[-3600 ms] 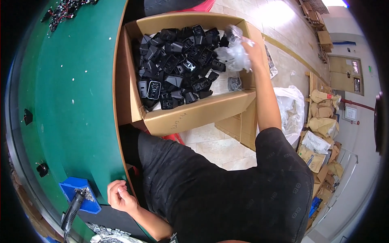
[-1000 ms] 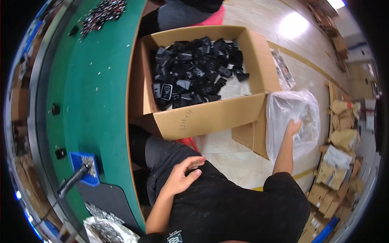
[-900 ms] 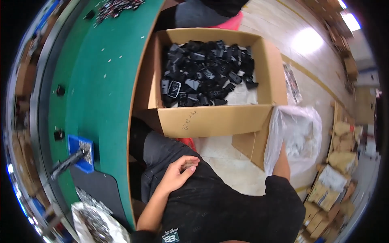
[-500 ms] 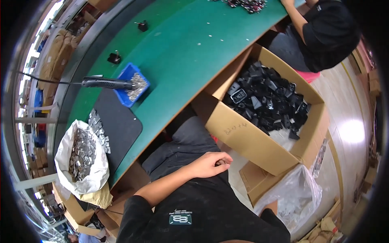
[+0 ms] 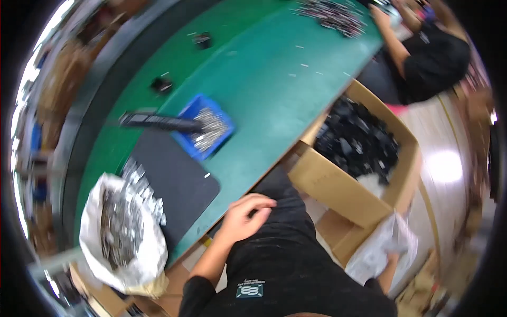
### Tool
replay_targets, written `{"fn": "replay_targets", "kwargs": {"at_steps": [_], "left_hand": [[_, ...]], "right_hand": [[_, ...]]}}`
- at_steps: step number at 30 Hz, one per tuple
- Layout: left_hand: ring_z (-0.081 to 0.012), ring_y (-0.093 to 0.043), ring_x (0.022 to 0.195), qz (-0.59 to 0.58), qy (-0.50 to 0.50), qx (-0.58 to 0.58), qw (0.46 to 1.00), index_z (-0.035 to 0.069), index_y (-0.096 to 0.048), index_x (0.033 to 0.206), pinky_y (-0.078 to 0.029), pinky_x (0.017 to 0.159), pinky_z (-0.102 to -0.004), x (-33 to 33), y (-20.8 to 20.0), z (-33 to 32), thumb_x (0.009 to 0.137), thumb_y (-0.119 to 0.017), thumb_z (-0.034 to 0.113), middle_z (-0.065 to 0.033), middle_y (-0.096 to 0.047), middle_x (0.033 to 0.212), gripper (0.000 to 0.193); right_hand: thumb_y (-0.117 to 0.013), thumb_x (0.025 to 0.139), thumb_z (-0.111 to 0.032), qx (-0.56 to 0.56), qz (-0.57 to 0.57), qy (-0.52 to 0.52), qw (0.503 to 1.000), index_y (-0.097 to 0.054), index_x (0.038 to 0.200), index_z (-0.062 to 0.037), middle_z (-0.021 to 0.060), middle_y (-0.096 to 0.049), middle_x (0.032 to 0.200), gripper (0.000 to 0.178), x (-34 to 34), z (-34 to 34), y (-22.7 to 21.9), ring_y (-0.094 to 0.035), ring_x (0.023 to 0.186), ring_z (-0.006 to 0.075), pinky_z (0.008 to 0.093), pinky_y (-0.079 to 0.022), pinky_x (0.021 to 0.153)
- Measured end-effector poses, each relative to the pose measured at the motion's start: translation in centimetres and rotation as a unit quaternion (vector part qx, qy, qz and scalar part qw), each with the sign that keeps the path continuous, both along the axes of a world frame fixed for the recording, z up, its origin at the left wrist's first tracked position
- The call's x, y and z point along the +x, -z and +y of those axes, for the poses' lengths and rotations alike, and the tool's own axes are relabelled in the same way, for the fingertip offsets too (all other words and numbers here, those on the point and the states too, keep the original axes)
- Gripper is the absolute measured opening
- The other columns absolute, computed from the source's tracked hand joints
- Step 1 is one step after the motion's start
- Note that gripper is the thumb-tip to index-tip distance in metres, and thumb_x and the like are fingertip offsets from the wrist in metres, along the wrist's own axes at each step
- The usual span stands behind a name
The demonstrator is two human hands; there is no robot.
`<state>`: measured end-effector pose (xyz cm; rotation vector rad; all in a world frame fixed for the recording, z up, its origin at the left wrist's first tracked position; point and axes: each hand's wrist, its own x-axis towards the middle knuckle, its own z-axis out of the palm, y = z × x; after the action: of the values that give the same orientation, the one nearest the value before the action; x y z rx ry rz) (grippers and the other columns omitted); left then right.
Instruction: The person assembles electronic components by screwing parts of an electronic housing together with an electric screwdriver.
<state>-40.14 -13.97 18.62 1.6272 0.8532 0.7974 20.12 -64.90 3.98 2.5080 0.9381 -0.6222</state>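
My left hand (image 5: 246,217) hovers over my lap by the table edge, loosely curled, its thumb apart from the fingers and nothing visible in it. At lower right, my right hand (image 5: 392,259) reaches into a clear plastic bag (image 5: 364,259) of pale parts; blur and plastic hide its fingers. A cardboard box (image 5: 338,185) of black plastic parts (image 5: 356,140) stands beyond the bag. On the green table (image 5: 264,105), a black handheld tool (image 5: 158,122) lies with one end over a blue bin (image 5: 188,142) of small metal pieces (image 5: 210,129).
Flat metal pieces (image 5: 142,190) lie on a dark mat (image 5: 182,185) beside a white sack (image 5: 92,227) of similar pieces. Two small black parts (image 5: 202,40) sit farther back. A co-worker (image 5: 435,63) works at the far right near a pile of thin parts (image 5: 332,17).
The view has shifted and blurred. My left hand has lifted toward the table edge. My right hand, earlier mostly hidden, now shows at the bag with the forearm extended farther.
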Motion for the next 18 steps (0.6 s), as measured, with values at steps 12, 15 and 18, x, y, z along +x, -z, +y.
{"fn": "replay_targets", "kwargs": {"at_steps": [12,15,18], "left_hand": [[-0.0155,-0.062,0.061,0.082,-0.029,0.078,0.993,-0.001,-0.066,0.086,-0.047,0.054,-0.0225,0.3,2.4,2.5,0.078,-0.058,-0.006,-0.0122,-0.066,0.079,0.013],[-0.0147,-0.061,0.06,0.142,-0.034,0.071,0.987,-0.001,-0.066,0.086,-0.047,0.052,-0.0221,0.6,2.0,2.3,0.078,-0.058,-0.006,-0.0117,-0.066,0.078,0.012],[-0.0133,-0.06,0.058,0.101,-0.079,0.081,0.988,-0.001,-0.066,0.086,-0.046,0.05,-0.0214,0.2,2.7,2.4,0.079,-0.058,-0.005,-0.0115,-0.066,0.078,0.012]], "right_hand": [[-0.066,0.079,-0.029,0.385,0.116,-0.366,0.839,-0.061,0.113,-0.0072,0.0125,-0.062,0.112,0.041,-17.5,55.2,-4.0,-0.057,0.107,0.0299,0.0391,-0.044,0.094],[-0.064,0.075,-0.053,0.275,0.068,-0.41,0.867,-0.047,0.13,-0.0085,0.0181,-0.048,0.131,0.072,-21.2,60.5,0.8,-0.043,0.124,0.0352,0.0544,-0.036,0.1],[-0.059,0.071,-0.067,0.212,0.067,-0.356,0.907,-0.042,0.135,-0.0106,0.0189,-0.039,0.139,0.087,-21.9,60.7,3.8,-0.03,0.134,0.0347,0.0643,-0.028,0.101]]}}
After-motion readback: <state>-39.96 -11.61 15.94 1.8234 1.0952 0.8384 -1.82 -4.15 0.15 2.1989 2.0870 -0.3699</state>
